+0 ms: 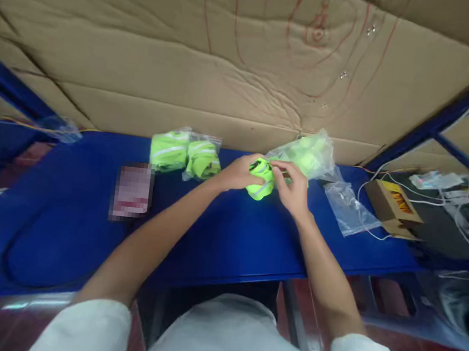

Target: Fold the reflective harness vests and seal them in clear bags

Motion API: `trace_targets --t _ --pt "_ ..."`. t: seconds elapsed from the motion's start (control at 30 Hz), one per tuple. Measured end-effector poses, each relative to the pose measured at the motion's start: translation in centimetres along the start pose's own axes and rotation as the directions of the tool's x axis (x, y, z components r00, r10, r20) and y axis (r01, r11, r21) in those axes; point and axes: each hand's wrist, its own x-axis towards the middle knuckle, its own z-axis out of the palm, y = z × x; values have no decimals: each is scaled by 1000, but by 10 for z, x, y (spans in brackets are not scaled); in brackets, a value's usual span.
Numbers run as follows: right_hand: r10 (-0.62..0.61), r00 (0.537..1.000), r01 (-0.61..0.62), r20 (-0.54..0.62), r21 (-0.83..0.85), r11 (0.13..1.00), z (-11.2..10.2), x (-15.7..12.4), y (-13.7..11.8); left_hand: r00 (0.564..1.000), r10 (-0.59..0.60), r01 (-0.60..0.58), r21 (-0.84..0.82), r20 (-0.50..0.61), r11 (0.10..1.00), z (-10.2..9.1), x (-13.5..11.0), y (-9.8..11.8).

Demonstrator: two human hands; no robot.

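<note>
A small folded bundle of neon-yellow fabric with a pale reflective stripe, seemingly a reflective vest (260, 185), is held above the blue table between my hands. My left hand (241, 172) grips its left side, thumb across the front. At the bundle's upper right edge, the fingers of my right hand (294, 186) pinch it near a dark edging. Behind my right hand lies a clear plastic bag (318, 153) with more neon-yellow fabric inside. Two bagged neon bundles, a larger one (169, 151) and a smaller one (203, 160), sit left of my left hand.
The blue table (231, 242) runs along a cardboard wall (165, 79). A pixelated rectangular item (133, 191) lies at left. To the right are a flat clear plastic bag (350, 210), an open cardboard box (394, 206) and white cables (428, 200). Blue metal posts frame both sides.
</note>
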Motion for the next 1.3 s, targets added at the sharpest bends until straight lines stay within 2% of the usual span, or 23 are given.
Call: trace_targets --t 0.1,0.23,0.33,0.4,0.47,0.53,0.63,0.77,0.93,1.07,1.2,1.3 --pt "-79 990 63 -120 -133 989 4 -1 3 994 -65 50 -166 -88 985 -7 -1 -1" --pt "-101 967 49 -233 -218 975 6 -1 6 976 -126 58 -342 -178 938 -14 -1 3" --pt "-23 983 2 -182 -114 993 10 -3 11 965 -152 46 -434 -214 900 -15 0 6" --pt "93 983 -90 -159 28 996 16 -4 16 948 -178 40 -455 -264 889 -14 2 6" --pt "217 962 -190 -166 160 969 22 -5 23 939 -190 36 -470 -286 882 -13 3 7" --pt "279 939 -234 -199 223 946 25 -6 27 952 -162 18 -481 -259 877 -12 3 8" --pt "272 933 -218 -235 234 948 25 -4 28 970 -87 -23 -444 -225 896 -11 1 10" --pt "270 940 -213 -208 260 942 20 -2 27 970 -46 -61 -421 -239 905 -7 -1 9" --pt "294 937 -235 -189 280 931 13 3 31 970 -64 -57 -478 -234 876 -2 1 6" --pt "291 931 -224 -222 283 933 7 8 31 943 -104 -90 -546 -315 833 4 7 9" --pt "278 928 -205 -249 282 937 4 9 28 926 -178 -84 -643 -332 761 9 9 14" --pt "269 933 -200 -240 276 940 7 5 26 916 -190 -102 -664 -353 740 8 8 16"
